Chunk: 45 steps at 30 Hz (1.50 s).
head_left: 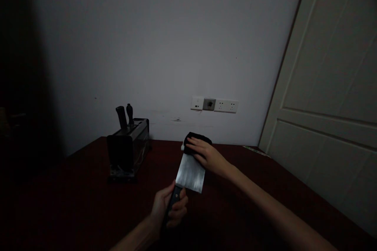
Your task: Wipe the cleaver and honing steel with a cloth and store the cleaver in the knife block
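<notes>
My left hand [172, 206] is wrapped round the dark riveted handle of a cleaver [191, 174]. Its broad, shiny blade points away from me and is tilted. With fingers laid over it, my right hand [206, 155] presses a black cloth [199, 136] against the far end of the blade, so the tip is hidden under the cloth. A small white bit shows at the cloth's left edge. Left of the hands stands a knife block [128, 147] with dark end panels, and two black handles stick up from its top.
The dark red table [235, 204] reaches back to a pale wall [165, 47] with a row of sockets [226, 106]. A flat strip [255, 151] lies near the table's back right edge. A panelled white door [330, 106] rises at the right. The far left is in deep shadow.
</notes>
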Available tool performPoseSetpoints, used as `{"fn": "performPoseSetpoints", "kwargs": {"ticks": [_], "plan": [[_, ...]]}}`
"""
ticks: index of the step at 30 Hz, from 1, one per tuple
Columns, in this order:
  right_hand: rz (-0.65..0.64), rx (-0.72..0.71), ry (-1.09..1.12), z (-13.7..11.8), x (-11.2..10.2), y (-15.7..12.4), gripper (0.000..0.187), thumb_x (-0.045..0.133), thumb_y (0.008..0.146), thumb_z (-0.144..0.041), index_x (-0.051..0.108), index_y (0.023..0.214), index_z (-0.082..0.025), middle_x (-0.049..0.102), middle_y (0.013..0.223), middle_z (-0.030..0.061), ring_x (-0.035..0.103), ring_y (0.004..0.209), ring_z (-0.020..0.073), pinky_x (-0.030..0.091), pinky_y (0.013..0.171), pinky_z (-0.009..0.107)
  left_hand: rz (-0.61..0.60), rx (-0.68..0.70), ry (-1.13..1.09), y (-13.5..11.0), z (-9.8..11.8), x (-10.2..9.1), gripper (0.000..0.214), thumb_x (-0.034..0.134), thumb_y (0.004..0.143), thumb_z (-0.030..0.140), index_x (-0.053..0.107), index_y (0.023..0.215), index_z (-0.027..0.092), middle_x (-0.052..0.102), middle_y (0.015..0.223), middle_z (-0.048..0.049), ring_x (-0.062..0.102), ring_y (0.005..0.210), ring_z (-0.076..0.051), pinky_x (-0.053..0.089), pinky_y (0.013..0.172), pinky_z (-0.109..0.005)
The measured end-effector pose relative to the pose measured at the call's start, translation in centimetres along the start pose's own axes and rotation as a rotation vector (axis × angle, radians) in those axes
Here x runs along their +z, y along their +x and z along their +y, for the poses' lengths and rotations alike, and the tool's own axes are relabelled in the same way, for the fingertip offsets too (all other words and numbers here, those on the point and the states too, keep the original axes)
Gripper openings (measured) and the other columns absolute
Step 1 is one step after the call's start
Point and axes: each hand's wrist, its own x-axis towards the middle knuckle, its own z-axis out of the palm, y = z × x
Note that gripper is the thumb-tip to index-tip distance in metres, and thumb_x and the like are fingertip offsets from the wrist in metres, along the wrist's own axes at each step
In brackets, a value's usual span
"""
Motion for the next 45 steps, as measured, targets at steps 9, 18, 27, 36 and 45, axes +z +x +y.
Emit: {"fn": "performPoseSetpoints", "kwargs": {"ticks": [9, 18, 27, 36, 45], "plan": [[-0.074, -0.108, 0.090, -3.4, 1.4, -1.6, 0.039, 0.049, 0.085, -0.026, 0.048, 0.124, -0.021, 0.047, 0.132, 0.0077, 0.036, 0.126, 0.0188, 0.034, 0.103, 0.041, 0.001, 0.019, 0.018, -0.2, 0.4, 0.1, 0.033, 0.040, 0.084, 0.045, 0.047, 0.074, 0.014, 0.033, 0.051, 0.0053, 0.016, 0.033, -0.004, 0.020, 0.026, -0.014], [0.070, 0.013, 0.087, -1.1, 1.1, 0.5, 0.037, 0.048, 0.085, -0.021, 0.051, 0.122, -0.023, 0.049, 0.130, 0.0082, 0.040, 0.123, 0.0207, 0.035, 0.101, 0.045, 0.002, 0.040, -0.009, -0.4, 0.8, 0.7, 0.034, 0.039, 0.085, 0.045, 0.046, 0.073, 0.015, 0.030, 0.051, 0.0059, 0.013, 0.034, -0.004, 0.018, 0.026, -0.013], [0.096, 0.049, 0.061, -0.9, 1.1, 1.2, 0.037, 0.047, 0.085, -0.019, 0.052, 0.121, -0.021, 0.049, 0.130, 0.0087, 0.041, 0.123, 0.0208, 0.034, 0.102, 0.043, -0.005, 0.050, -0.008, -0.3, 0.5, 0.7, 0.034, 0.040, 0.084, 0.045, 0.048, 0.073, 0.014, 0.032, 0.051, 0.0054, 0.015, 0.034, -0.004, 0.022, 0.026, -0.014], [0.069, 0.006, 0.095, -2.2, 2.5, 1.7, 0.038, 0.048, 0.084, -0.019, 0.051, 0.122, -0.020, 0.049, 0.130, 0.0086, 0.040, 0.123, 0.0201, 0.035, 0.102, 0.043, -0.015, 0.056, -0.012, -0.3, 0.5, 0.3, 0.035, 0.040, 0.084, 0.046, 0.050, 0.073, 0.014, 0.033, 0.050, 0.0051, 0.016, 0.033, -0.004, 0.022, 0.025, -0.014], [0.151, 0.048, 0.080, -2.6, 2.5, 2.0, 0.038, 0.049, 0.083, -0.016, 0.052, 0.121, -0.020, 0.049, 0.129, 0.0096, 0.042, 0.122, 0.0201, 0.035, 0.101, 0.043, -0.025, 0.065, 0.029, -0.3, 0.6, 0.5, 0.034, 0.039, 0.084, 0.047, 0.046, 0.073, 0.016, 0.032, 0.050, 0.0059, 0.014, 0.033, -0.004, 0.021, 0.025, -0.014]]}}
